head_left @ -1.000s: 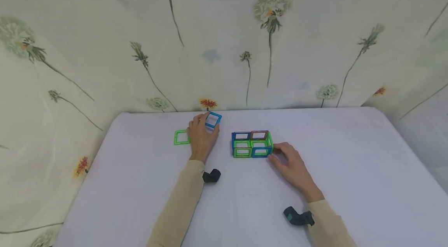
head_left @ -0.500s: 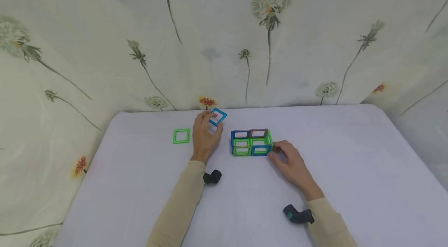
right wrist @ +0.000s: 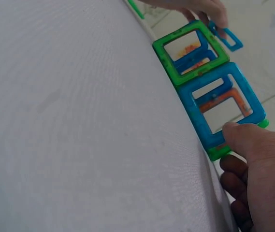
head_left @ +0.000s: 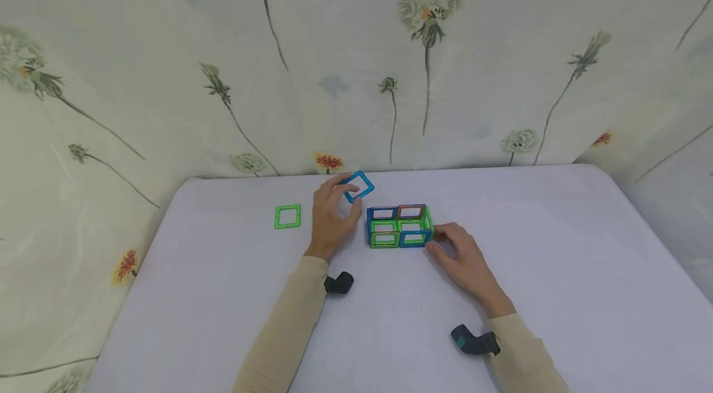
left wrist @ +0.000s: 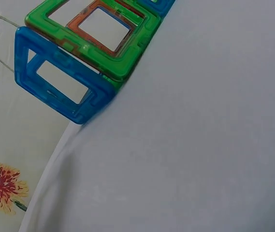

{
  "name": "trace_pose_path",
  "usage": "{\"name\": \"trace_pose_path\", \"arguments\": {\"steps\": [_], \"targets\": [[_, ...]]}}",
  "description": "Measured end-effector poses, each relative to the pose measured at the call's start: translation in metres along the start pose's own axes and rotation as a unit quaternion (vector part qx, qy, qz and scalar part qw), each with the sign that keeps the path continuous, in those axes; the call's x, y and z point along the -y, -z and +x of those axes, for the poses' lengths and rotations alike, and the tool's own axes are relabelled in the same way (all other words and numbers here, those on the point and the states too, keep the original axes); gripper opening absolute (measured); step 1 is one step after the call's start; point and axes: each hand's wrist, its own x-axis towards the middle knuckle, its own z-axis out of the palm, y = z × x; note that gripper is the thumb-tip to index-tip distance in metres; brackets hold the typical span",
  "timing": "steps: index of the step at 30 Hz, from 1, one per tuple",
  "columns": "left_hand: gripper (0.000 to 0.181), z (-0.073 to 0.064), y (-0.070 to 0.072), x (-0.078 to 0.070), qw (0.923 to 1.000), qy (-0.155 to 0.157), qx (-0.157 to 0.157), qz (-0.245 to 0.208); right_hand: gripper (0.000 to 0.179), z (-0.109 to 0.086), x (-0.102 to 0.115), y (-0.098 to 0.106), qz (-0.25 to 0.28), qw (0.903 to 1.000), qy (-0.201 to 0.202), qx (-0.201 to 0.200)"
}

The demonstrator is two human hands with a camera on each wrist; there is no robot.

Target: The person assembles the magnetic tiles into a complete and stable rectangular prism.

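Observation:
My left hand pinches a light blue square magnetic tile between thumb and fingers, held tilted at the upper left of an open-topped box of magnetic tiles. The box is two squares long, with green, blue and orange-brown walls. At its right end my right hand grips it; in the right wrist view the thumb presses the corner of a blue wall tile and the other fingers curl behind. The left wrist view shows the box's blue end tile, while the left hand is out of that view.
A loose green square tile lies flat on the white table, left of the left hand. Behind the table's far edge hangs a flower-print cloth. A dark wrist camera is worn on each arm.
My left hand has lifted the light blue tile and carried it rightward towards the box, leaving the green tile fully in sight. The right hand has stayed at the box's right end.

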Motion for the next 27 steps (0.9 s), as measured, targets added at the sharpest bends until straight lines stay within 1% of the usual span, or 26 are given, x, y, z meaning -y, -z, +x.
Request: {"name": "trace_pose_path", "arguments": {"steps": [4,13,24,27], "targets": [[0.014,0.0,-0.001,-0.006,0.9995,-0.031,-0.005,-0.003,0.032,0.0,-0.001,0.0,0.001,1.0,0.002,-0.002],[0.014,-0.003,-0.008,-0.02,0.9972,-0.074,-0.003,-0.011,0.031,-0.001,-0.004,-0.001,0.004,1.0,-0.001,0.001],[0.016,-0.006,-0.016,-0.037,0.9933,-0.114,0.02,0.001,0.031,-0.001,-0.003,-0.002,0.004,1.0,0.0,0.001],[0.015,-0.008,-0.019,-0.04,0.9928,-0.116,0.031,-0.002,0.031,-0.001,-0.003,-0.002,0.004,1.0,0.001,0.001]]}}
